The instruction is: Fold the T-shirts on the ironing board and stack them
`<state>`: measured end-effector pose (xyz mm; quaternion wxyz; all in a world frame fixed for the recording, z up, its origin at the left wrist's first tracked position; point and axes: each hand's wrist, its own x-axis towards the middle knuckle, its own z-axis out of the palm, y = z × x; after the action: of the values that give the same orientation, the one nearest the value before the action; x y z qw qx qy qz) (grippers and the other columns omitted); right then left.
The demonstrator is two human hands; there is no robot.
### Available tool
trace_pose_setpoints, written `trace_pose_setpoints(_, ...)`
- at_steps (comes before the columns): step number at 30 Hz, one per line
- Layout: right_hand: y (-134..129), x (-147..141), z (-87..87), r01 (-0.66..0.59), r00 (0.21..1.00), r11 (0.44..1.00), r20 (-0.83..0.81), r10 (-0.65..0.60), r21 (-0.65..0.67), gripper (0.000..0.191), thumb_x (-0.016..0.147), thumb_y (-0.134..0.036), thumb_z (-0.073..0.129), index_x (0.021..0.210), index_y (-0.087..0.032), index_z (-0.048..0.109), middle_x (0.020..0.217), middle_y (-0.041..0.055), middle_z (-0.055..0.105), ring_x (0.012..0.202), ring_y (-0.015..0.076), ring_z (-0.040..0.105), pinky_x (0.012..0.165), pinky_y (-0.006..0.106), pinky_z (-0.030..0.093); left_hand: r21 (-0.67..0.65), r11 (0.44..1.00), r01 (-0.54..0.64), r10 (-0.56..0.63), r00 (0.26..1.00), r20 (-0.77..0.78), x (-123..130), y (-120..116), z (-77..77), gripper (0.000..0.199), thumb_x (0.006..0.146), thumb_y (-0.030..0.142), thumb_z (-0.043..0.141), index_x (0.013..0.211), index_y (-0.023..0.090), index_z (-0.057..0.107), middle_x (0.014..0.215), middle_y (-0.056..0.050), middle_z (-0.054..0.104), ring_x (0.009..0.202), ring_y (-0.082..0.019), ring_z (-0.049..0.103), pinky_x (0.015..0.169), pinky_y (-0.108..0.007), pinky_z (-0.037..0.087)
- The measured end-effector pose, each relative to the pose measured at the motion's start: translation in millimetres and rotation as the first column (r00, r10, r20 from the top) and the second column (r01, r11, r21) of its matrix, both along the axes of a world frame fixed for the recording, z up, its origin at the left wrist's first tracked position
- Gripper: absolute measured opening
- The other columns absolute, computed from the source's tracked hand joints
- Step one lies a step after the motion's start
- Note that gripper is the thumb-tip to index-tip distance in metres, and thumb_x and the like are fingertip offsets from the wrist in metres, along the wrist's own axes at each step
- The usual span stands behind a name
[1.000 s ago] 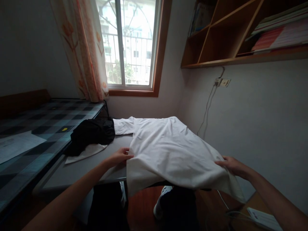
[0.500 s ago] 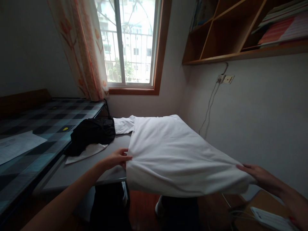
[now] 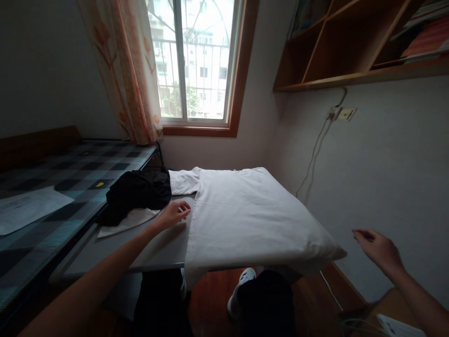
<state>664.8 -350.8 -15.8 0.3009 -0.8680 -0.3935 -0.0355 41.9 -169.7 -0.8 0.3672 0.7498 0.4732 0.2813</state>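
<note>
A white T-shirt (image 3: 245,215) lies spread over the grey table (image 3: 159,248), one short sleeve out to the left. Its near hem hangs past the table's front edge, and the near right corner sticks out toward the wall. Just left of the shirt's side edge, my left hand (image 3: 174,214) hovers above the table, fingers loosely curled and apart, holding nothing. Off the shirt's right corner, my right hand (image 3: 379,250) is in the air, fingers bent with a gap at the thumb and nothing in them.
A black garment (image 3: 138,192) lies bunched on the table's left, with white cloth (image 3: 128,223) under it. Left stands a bed with a checked cover (image 3: 108,164) and paper sheets (image 3: 31,208). A chair (image 3: 396,304) at right bears a white object. Shelves (image 3: 345,42) hang above.
Both hands have let go of the T-shirt. Its lifted near part has dropped onto the table and over the edge. My left hand has moved up and away; my right hand has drawn off rightward.
</note>
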Motion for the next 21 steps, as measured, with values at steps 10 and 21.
trace_pose_setpoints(10,175,-172,26.3,-0.626,0.78,0.779,-0.002,0.626,0.034,0.019,0.082,-0.028,0.052,0.086,-0.019,0.068,0.095,0.0077,0.07,0.086,0.0204,0.065,0.08,0.03,0.051,0.48,0.877,0.005,0.17,0.931,-0.322,28,72,-27.8,0.035,0.083,0.033,0.062,0.116,0.024,0.064,0.12,-0.009,0.063,0.113,-0.024,0.057,0.102,-0.037,0.042)
trace_pose_setpoints(21,285,-309,-12.6,-0.82,0.567,0.572,0.124,0.815,-0.012,0.019,0.087,-0.02,0.053,0.097,-0.017,0.069,0.101,0.01,0.063,0.096,0.021,0.06,0.092,0.035,0.045,0.625,0.769,0.136,0.237,0.846,-0.477,6,108,-27.4,0.044,0.08,0.017,0.055,0.123,0.023,0.061,0.121,-0.008,0.063,0.115,-0.026,0.053,0.104,-0.042,0.034)
